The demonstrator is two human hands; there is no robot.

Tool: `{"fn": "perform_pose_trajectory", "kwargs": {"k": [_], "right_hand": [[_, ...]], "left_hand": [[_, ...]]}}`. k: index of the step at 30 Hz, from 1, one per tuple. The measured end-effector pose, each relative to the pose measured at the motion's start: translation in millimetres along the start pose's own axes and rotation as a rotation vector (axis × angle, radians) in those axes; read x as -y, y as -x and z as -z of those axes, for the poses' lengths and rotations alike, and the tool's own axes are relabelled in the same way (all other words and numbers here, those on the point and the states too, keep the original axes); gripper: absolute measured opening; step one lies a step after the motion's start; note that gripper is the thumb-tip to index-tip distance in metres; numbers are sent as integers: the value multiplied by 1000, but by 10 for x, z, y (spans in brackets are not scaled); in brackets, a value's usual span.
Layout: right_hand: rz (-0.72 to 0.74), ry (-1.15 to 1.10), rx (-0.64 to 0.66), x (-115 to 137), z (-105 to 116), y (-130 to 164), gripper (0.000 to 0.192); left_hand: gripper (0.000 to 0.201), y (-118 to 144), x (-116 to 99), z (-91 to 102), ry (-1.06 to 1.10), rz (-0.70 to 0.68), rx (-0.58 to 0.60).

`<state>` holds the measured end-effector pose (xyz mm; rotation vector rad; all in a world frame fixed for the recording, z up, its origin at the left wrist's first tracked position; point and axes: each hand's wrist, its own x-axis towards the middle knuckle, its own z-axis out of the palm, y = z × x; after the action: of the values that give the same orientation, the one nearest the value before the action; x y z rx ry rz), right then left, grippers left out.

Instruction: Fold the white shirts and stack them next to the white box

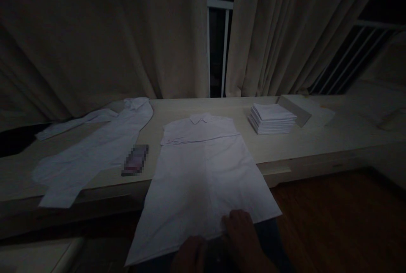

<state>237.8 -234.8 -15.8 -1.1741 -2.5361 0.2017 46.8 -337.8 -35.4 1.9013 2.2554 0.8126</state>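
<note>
A white collared shirt (184, 180) lies spread out, its collar at the far side of the ledge and its lower part hanging toward me over the front edge. A crosswise fold runs below the collar. At the near hem, my left hand (191, 251) has its fingers curled on the cloth. Just right of it, my right hand (239, 227) is closed over the same hem, slightly farther up. The dim light hides most of the fingertips.
Left on the pale ledge (241, 154), another white shirt (91, 150) lies with sleeves outstretched, beside a blurred-out phone-like object (135, 160). A stack of folded white cloths (272, 118) stands right, near a white boxlike item (294, 110). Curtains (177, 32) hang behind.
</note>
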Motion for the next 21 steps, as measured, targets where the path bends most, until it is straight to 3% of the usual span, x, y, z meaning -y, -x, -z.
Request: {"fn": "perform_pose_trajectory", "kwargs": {"k": [2, 4, 8, 16, 21], "right_hand": [[32, 65, 27, 175, -176, -85, 22], [32, 105, 41, 199, -252, -138, 15], [21, 37, 102, 92, -190, -156, 11], [51, 38, 80, 85, -250, -133, 5], [-73, -179, 80, 75, -66, -163, 4]], "left_hand": [[21, -71, -102, -66, -117, -121, -40], [19, -155, -111, -37, -221, -193, -57], [17, -269, -109, 39, -296, -204, -11], [18, -313, -151, -48, -342, -187, 76], [18, -350, -139, -2, -288, -210, 42]]}}
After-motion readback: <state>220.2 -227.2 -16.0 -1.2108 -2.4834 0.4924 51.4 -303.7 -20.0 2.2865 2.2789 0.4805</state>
